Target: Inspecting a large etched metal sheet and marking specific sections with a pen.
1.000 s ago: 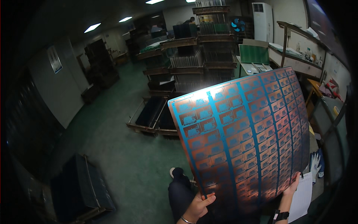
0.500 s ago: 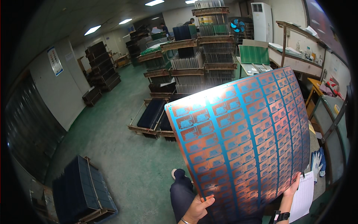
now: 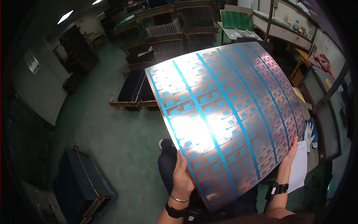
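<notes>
Far L, a dark panel stack [image 3: 76, 181] on the floor [image 3: 100, 127], then a low rack [image 3: 126, 106] w/ dark panels [image 3: 130, 86]. Your L hand [image 3: 183, 180] grips the coppery-blue panel [image 3: 238, 112] by its L edge, hiding part of the rack; your R hand [image 3: 291, 152] grips its lower-R edge. Paper [image 3: 298, 168] at near edge of desk [image 3: 314, 156], gloves [image 3: 308, 137] just beyond.

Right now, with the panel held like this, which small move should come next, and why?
Perhaps tilt the copper-and-blue panel slightly: the left hand and right hand hold its edges, while glare washes out much of its left part; another angle might show it.
</notes>
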